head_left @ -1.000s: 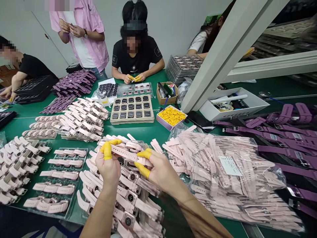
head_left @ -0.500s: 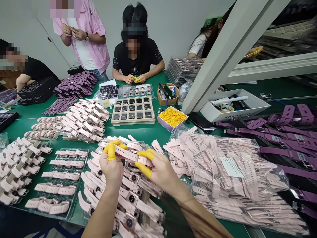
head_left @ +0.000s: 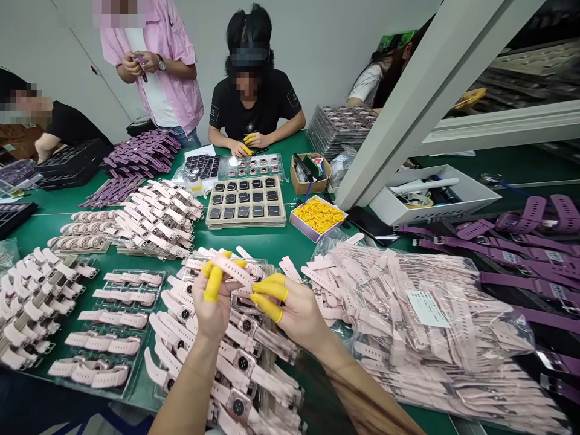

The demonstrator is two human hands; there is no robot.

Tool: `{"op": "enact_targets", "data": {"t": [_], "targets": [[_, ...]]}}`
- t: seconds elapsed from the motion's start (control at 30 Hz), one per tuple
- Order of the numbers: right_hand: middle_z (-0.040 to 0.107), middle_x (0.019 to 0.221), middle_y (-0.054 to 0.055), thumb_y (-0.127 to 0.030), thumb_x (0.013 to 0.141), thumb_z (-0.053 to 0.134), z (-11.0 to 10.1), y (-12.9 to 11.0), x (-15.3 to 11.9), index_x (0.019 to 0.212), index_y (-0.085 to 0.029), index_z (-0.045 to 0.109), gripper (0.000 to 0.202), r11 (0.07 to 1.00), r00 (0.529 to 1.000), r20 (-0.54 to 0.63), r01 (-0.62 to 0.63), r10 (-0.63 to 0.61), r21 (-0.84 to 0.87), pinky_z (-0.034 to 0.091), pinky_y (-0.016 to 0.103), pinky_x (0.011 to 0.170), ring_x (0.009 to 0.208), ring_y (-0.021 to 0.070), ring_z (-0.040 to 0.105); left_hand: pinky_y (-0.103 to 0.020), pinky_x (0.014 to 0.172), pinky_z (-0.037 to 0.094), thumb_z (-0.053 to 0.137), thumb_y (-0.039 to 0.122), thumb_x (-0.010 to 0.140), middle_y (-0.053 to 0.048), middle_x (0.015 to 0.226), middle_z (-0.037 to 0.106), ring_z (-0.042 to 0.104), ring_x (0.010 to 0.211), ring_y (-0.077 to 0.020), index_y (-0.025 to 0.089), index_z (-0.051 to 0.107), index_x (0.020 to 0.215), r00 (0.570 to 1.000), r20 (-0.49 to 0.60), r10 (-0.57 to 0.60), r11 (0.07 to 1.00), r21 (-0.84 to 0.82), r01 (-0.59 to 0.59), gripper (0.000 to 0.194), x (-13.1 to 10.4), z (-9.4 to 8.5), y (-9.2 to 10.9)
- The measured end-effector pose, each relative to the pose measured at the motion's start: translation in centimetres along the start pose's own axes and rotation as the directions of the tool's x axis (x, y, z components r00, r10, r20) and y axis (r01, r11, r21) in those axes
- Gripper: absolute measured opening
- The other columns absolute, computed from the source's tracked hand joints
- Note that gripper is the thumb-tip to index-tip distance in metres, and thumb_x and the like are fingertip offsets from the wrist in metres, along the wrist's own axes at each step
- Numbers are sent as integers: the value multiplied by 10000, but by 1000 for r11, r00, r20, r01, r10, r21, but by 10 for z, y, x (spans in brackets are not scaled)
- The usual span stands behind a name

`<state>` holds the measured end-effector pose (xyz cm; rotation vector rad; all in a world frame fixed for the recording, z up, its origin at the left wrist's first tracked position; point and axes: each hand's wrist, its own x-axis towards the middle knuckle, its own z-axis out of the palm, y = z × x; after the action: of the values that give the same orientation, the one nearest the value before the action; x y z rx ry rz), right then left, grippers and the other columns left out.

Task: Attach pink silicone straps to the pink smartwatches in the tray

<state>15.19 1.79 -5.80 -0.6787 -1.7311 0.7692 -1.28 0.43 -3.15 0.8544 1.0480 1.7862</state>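
Observation:
A pale pink watch strap [head_left: 234, 271] with a row of holes is held between my two hands, over a stack of pink-strapped watches [head_left: 243, 362]. My left hand [head_left: 214, 302], in yellow finger cots, grips its left end. The yellow-covered fingertips of my right hand [head_left: 290, 305] pinch the strap's right end. Whether a watch body hangs on that end is hidden by my fingers. Right of my hands lies a large heap of pink straps [head_left: 385, 302] in clear bags, with a white label [head_left: 428, 307] on top.
Pink-strapped watches fill a clear tray [head_left: 120, 326] at left. Ahead are a tray of dark square watch faces [head_left: 244, 202] and a box of yellow finger cots [head_left: 317, 216]. A slanted white post [head_left: 408, 90] rises at right, near purple straps [head_left: 512, 278]. Several people surround the table.
My right fingers have closed together at the strap's end, and both hands have shifted slightly right. The standing person now holds a purple strap. The seated person's hands have moved apart.

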Motion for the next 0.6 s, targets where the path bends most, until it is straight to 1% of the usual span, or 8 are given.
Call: {"op": "enact_targets", "data": {"t": [0.03,0.1,0.17,0.2,0.3,0.4,0.5,0.6], "targets": [[741,889,52,-292,985,673,-1,0,0,1058,-258,755,115,998,999,-22,-48,49,30,596,306,632,720,178,691,-426,841,646,795,515,818,-156,1073,785,758,1009,-304,176,773,1088,989,150,-17,999,29,13,434,-2,-1,1],[723,847,35,-335,980,679,-2,1,0,1022,-257,758,118,983,987,-55,-147,153,108,571,298,599,673,166,648,-474,1001,582,805,437,822,-177,1225,740,703,1158,-332,193,747,1214,908,411,-78,987,158,14,465,-5,-1,1],[712,853,27,-378,960,704,-3,2,0,980,-253,752,136,950,969,-66,-218,238,223,569,290,587,655,156,639,-455,1037,554,772,332,865,-166,1235,728,707,1119,-298,212,715,1291,843,524,-124,949,310,-54,447,-8,2,0],[706,859,23,-404,947,718,-2,4,0,963,-251,739,155,924,957,-73,-248,280,291,568,281,565,635,149,639,-441,1015,561,738,295,894,-153,1198,733,715,1063,-276,220,708,1303,835,538,-119,927,360,-100,417,-9,3,-1],[674,808,-2,-493,905,749,1,10,-1,942,-249,673,258,838,907,-137,-300,399,456,568,259,502,563,135,635,-410,968,561,663,258,941,-122,1108,729,700,1000,-250,229,725,1249,858,512,-38,884,418,-210,316,-8,6,-2],[703,857,12,-573,860,771,0,16,-2,1062,-268,633,391,815,884,-165,-312,437,488,638,317,653,681,173,698,-414,999,535,714,322,914,-115,1095,717,680,1033,-258,233,709,1272,878,477,-21,914,366,-177,369,-5,2,0],[746,1034,71,-629,833,770,-6,20,0,1137,-266,652,488,832,923,4,-350,386,431,636,421,885,939,242,738,-421,884,572,713,458,905,-113,978,713,687,888,-253,205,658,1341,881,465,-90,981,192,-1,508,-4,-2,0],[755,1070,85,-626,864,738,-9,22,3,1057,-242,709,430,826,924,204,-381,323,416,588,489,1002,1035,275,727,-315,672,548,715,403,917,-55,820,680,627,672,-174,199,646,1322,907,402,-128,991,88,101,459,-5,-1,-1]]}}
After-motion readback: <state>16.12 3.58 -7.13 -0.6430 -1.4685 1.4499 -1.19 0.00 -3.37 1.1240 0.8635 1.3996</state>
